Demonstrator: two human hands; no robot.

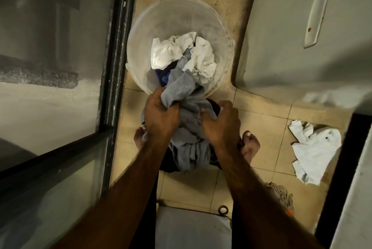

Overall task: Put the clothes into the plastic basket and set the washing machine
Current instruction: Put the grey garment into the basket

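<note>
**Item 1, plastic basket** [141, 33]: clear and round, it is sitting on the tiled floor directly ahead of the person. This is the reference point for every entry below.

**Item 2, contents:** white clothes [167, 51] are lying crumpled inside the basket toward its far side. A blue cloth [163, 75] is showing beneath them at the near side.

**Item 3, grey garment** [181, 87]: it is draping over the basket's near rim, with one end inside and the rest hanging down outside toward the person. It is probably being fed in bunched so that it drops in as one load.

**Item 4, left hand** [161, 116]: it is gripping a fistful of the grey garment just at the basket's near rim, with the fingers curled tight.

**Item 5, right hand** [223, 124]: it is closing over the garment's bunched bulk, nearer the person than the basket. It appears to be gathering the trailing part.

**Item 6, white cloth** [314, 148]: it is lying on the floor well to the right of the basket, and by my judgement it is waiting to be collected.

**Item 7, grey appliance** [291, 37]: it is standing just right of the basket and has a recessed handle. Whether this is the washing machine cannot be told.

**Item 8, glass door** [50, 47]: dark-framed, it is standing just left of the basket.

**Item 9, mop head** [279, 194]: it is lying on the floor right of the basket and well toward the person.

**Status:** loading is under way, and the machine setting is not yet begun.
</note>
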